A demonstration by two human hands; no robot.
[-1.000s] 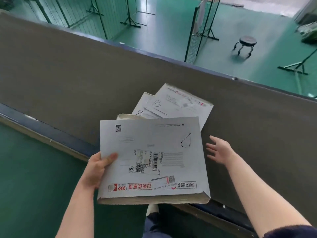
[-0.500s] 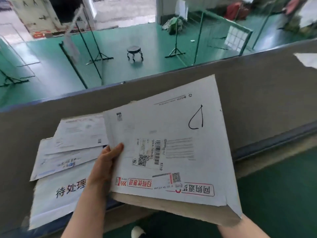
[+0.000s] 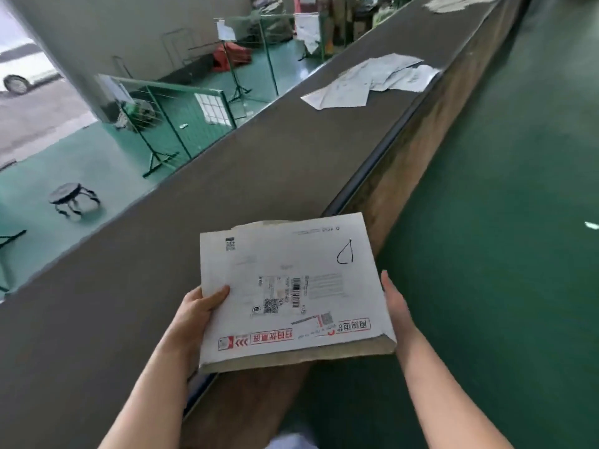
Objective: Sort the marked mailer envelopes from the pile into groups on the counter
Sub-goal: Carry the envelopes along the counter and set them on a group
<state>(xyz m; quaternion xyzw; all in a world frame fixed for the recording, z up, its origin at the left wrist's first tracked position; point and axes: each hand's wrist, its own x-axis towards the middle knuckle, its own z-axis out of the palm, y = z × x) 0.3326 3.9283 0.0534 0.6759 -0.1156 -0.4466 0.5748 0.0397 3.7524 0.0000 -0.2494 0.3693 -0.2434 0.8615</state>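
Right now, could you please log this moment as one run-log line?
left hand grips marked mailer envelope | right hand flat on its edge | above counter | envelope group ahead

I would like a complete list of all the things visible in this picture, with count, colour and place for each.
held mailer envelope: one, white with a hand-drawn black mark, over the counter's near edge
counter: one, dark grey, running diagonally
group of envelopes: several overlapping, white, far along the counter
farther paper pile: one, white, blurred, at the counter's far end
stool: one, black, on the green floor at left
wire racks: count unclear, green, beyond the counter
left hand: grips the envelope's left edge
right hand: fingers straight against its right edge
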